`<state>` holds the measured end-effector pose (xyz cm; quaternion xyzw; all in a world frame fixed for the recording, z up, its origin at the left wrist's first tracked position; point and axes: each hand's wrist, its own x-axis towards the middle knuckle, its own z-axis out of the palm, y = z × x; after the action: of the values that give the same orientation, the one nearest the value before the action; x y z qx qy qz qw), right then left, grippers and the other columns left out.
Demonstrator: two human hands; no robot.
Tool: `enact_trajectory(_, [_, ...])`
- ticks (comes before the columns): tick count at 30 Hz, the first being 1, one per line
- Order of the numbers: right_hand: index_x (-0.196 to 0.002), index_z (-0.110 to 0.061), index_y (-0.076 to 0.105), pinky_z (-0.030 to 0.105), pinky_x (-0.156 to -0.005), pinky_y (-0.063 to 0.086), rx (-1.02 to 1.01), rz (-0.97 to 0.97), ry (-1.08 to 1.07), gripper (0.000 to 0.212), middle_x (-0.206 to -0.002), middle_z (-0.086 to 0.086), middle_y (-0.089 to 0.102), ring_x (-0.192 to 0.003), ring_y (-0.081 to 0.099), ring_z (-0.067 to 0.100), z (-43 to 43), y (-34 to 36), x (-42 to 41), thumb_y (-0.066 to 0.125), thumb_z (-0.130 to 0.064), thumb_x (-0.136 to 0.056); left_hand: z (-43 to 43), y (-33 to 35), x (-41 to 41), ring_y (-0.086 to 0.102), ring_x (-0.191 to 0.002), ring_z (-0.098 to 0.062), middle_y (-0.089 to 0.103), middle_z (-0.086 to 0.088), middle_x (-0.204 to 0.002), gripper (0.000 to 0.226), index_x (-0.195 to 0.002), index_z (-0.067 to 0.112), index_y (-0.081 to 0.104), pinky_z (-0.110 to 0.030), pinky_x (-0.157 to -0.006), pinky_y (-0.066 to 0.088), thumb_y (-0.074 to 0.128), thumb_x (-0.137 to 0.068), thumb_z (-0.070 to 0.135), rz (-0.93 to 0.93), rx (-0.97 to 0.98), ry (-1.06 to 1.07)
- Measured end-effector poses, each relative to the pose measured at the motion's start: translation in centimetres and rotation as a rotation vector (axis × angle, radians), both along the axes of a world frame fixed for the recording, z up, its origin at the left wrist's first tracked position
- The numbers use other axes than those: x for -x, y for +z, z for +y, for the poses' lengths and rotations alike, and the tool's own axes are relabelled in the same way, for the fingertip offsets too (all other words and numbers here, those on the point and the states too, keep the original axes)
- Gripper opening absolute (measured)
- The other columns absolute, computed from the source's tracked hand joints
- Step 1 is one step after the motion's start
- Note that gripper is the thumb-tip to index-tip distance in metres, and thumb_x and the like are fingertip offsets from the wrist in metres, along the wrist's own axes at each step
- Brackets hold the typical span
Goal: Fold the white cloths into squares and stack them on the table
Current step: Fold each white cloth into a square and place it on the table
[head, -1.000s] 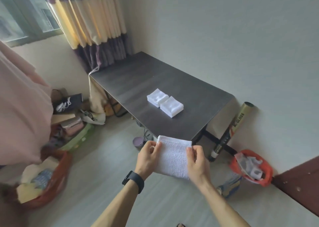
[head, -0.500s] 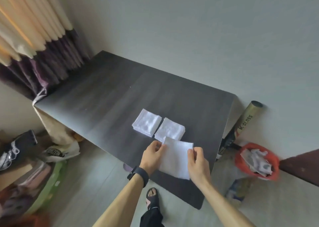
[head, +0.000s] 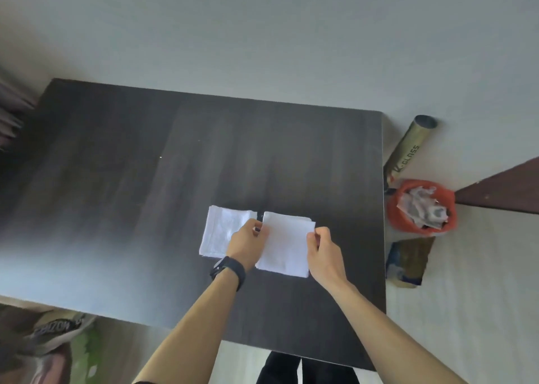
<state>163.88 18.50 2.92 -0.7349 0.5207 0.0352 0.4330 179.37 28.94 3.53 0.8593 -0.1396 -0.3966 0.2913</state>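
The folded white terry cloth square [head: 284, 243] sits on or just over one white cloth pile [head: 309, 219], beside a second white pile [head: 221, 232], on the dark wooden table [head: 116, 179]. The left hand [head: 248, 243] and right hand [head: 325, 252] pinch its side edges. Stacking step, I'd say: square it to the pile, then let go.

Two white cloth piles, left pile [head: 220, 233] and right pile [head: 287, 246], on one tabletop [head: 116, 179]. Two hands [head: 248, 243] [head: 326, 252]. One tube [head: 408, 147], one red bin [head: 392, 211].

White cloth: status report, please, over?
Left hand, right hand pinch folded cloth by its sides. Cloth low over table, beside folded stack. Nothing blocking.
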Motion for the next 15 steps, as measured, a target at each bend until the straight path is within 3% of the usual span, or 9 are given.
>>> enact_trajectory(3, [-0.104,-0.020,0.042,0.031,-0.050,0.040,0.015,0.033,-0.009,0.020,-0.082,-0.002,0.062,-0.066,0.059,0.014,-0.7,-1.5,-0.8,0.031,-0.037,-0.106,-0.7,-1.2,-0.8,0.058,-0.077,-0.009,0.057,0.013,-0.090,0.015,-0.102,0.031,0.053,-0.028,-0.063,0.049,0.048,-0.098,0.044,0.001,-0.057,-0.035])
enact_trajectory(9, [-0.103,-0.021,0.044,0.026,-0.050,0.040,0.028,0.068,-0.006,0.019,-0.078,-0.003,0.061,-0.063,0.059,0.012,-1.1,-3.0,-1.4,0.035,-0.037,-0.105,-1.2,-2.4,-1.1,0.056,-0.073,-0.005,0.057,0.014,-0.084,0.018,-0.101,0.029,0.053,-0.025,-0.059,0.048,0.045,-0.099,0.046,-0.058,-0.087,-0.096])
enact_trajectory(15, [-0.102,-0.021,0.047,0.025,-0.052,0.039,0.036,0.044,-0.021,0.021,-0.083,-0.004,0.063,-0.068,0.058,0.009,-1.3,-3.6,-1.7,0.039,-0.041,-0.104,-0.9,-3.2,-1.1,0.059,-0.079,-0.006,0.063,0.012,-0.091,0.021,-0.104,0.028,0.055,-0.035,-0.073,0.056,0.049,-0.097,0.047,-0.144,-0.046,-0.053])
